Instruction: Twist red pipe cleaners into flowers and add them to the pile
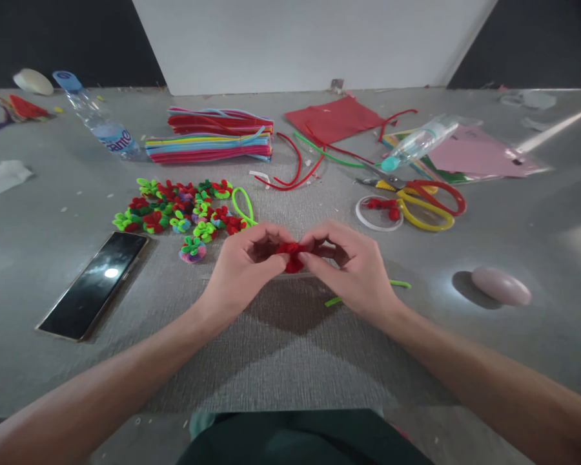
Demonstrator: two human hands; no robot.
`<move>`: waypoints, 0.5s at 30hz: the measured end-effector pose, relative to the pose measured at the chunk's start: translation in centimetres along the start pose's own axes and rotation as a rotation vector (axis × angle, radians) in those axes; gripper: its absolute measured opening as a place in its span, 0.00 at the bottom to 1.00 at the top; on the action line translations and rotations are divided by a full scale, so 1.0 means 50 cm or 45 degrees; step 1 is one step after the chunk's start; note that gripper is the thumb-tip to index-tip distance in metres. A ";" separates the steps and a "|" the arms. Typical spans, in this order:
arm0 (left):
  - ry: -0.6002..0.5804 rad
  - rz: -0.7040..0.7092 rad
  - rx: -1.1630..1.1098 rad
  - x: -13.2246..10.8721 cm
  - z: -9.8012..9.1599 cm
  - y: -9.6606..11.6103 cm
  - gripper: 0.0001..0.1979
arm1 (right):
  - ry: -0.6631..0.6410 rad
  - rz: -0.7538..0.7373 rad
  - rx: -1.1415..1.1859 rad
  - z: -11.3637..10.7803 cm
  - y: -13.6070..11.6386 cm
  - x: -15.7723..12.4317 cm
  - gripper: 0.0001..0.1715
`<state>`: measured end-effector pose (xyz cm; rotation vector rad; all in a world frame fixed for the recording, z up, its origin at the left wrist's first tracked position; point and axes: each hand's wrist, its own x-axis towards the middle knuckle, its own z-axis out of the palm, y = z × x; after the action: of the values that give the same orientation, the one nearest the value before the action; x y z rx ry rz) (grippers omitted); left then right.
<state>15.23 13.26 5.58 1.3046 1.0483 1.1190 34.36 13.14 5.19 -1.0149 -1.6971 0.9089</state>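
A small red fuzzy pipe cleaner piece (292, 258) is pinched between my two hands over the middle of the table. My left hand (246, 261) closes thumb and fingers on its left side. On its right side, my right hand (351, 265) grips it the same way. Its exact shape is partly hidden by the fingertips. Just left of my hands lies a pile of red and green pipe cleaner flowers (179, 206), with a green loop (243, 203) beside it. A short green pipe cleaner piece (399, 283) shows past my right wrist.
Bundled pipe cleaners (208, 147) lie at the back, near a tilted water bottle (101, 123). A phone (94, 284) rests on the left. Scissors (428, 203), a white ring (363, 223), a second bottle (423, 139) and a pinkish oval object (501, 286) occupy the right. Red felt (332, 119) lies behind.
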 end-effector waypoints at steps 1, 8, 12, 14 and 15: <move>-0.012 -0.006 -0.010 0.000 0.000 0.000 0.07 | -0.005 0.010 0.011 0.000 0.001 0.001 0.02; -0.063 0.002 -0.036 0.002 -0.002 0.007 0.06 | -0.011 0.155 0.174 -0.003 0.010 0.009 0.01; -0.105 0.016 0.086 0.001 -0.003 0.010 0.06 | 0.009 0.172 0.173 -0.002 0.012 0.011 0.03; -0.115 0.052 0.139 0.001 -0.004 0.006 0.07 | 0.011 0.158 0.179 -0.002 0.014 0.010 0.03; -0.120 0.074 0.160 0.001 -0.004 0.003 0.06 | 0.010 0.146 0.183 -0.002 0.014 0.010 0.03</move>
<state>15.02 13.36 5.72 1.4816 1.0298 1.0379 34.48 13.89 4.73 -1.0252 -1.5559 1.0840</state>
